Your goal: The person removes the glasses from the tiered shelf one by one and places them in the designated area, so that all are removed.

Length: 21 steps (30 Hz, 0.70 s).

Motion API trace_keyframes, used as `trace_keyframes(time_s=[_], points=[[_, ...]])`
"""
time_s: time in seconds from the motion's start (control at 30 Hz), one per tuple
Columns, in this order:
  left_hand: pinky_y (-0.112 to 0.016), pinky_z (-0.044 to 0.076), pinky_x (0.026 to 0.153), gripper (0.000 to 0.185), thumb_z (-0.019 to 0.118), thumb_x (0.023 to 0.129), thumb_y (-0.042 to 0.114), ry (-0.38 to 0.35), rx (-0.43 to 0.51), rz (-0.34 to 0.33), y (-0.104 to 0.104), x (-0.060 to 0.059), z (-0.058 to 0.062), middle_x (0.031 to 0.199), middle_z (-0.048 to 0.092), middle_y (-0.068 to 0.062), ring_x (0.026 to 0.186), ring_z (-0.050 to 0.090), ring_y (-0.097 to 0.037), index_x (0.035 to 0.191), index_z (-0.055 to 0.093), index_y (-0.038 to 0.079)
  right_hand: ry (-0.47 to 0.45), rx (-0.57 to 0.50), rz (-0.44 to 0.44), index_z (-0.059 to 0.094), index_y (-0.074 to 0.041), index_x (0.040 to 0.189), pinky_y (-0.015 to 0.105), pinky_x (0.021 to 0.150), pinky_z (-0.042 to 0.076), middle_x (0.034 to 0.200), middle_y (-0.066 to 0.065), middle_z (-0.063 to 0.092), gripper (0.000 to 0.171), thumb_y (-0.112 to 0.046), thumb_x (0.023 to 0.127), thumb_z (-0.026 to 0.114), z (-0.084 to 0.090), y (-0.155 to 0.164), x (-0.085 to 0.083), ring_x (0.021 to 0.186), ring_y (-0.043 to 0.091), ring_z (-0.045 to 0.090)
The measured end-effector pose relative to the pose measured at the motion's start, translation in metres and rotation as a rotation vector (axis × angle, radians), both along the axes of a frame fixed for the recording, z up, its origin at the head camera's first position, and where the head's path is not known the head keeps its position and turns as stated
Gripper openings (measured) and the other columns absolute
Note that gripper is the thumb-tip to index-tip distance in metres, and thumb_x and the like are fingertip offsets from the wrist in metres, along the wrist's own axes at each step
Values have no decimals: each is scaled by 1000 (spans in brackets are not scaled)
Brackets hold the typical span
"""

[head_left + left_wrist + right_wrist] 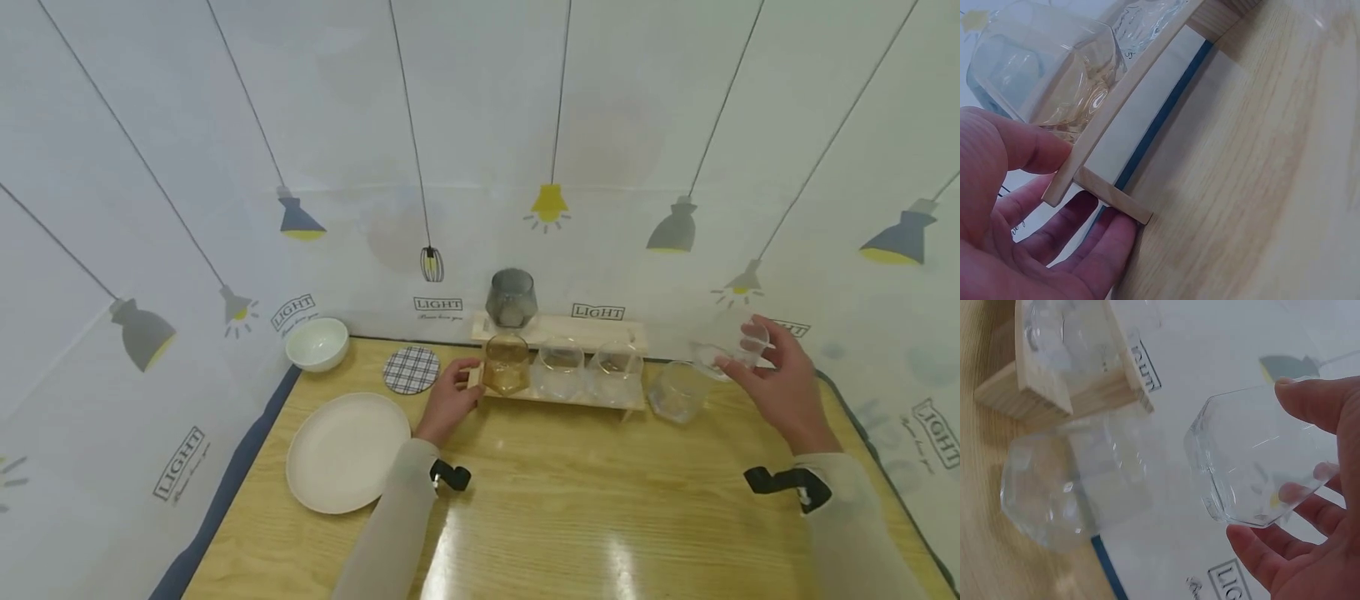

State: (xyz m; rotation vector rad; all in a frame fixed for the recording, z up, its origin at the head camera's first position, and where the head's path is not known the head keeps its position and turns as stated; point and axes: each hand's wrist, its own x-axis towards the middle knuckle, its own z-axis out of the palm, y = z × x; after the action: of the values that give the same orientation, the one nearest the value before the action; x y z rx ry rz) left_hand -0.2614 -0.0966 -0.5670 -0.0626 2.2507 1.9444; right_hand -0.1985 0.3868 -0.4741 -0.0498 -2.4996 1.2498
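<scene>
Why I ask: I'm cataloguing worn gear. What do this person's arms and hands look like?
Both sleeves are pale and reach the wrists, each with a small, curved black fitting there. The left hand and right hand wear no gloves.

White glare is streaking the table (540, 475) in front of the rack (558, 330); both wrist views are looking dimmer.

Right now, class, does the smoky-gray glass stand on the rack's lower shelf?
No, the smoky-gray glass stands on the upper shelf of the wooden rack, behind the amber glass.
</scene>
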Motion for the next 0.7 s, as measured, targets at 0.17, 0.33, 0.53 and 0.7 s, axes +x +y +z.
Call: trace_keyframes(time_s=[0.17,0.33,0.53,0.7], points=[[-34,60,78,46,72,97,9,18,-26,8,1,-1,0,133,64,-20,110,67,-27,141,63,16,-28,-1,-19,34,-28,166,0,83,42,157,6,48,80,-29,98,78,-14,15,6,119,-10,50],[-31,58,75,46,71,96,8,29,-37,11,1,-1,0,133,64,-21,111,67,-29,141,63,16,-46,-23,-35,27,-26,168,-1,83,42,160,8,41,84,-26,100,76,-31,26,13,129,-3,48],[-31,58,74,46,71,97,9,43,-47,10,1,-1,-1,132,64,-21,112,68,-30,142,62,15,-87,6,-37,24,-28,169,-2,82,41,165,15,36,84,-29,101,74,-50,36,23,144,11,46],[-32,58,75,46,71,98,9,24,-44,10,2,1,0,132,64,-20,110,67,-28,142,61,16,-164,19,-15,21,-25,169,0,79,41,170,17,30,85,-35,102,72,-67,40,27,154,34,40]])
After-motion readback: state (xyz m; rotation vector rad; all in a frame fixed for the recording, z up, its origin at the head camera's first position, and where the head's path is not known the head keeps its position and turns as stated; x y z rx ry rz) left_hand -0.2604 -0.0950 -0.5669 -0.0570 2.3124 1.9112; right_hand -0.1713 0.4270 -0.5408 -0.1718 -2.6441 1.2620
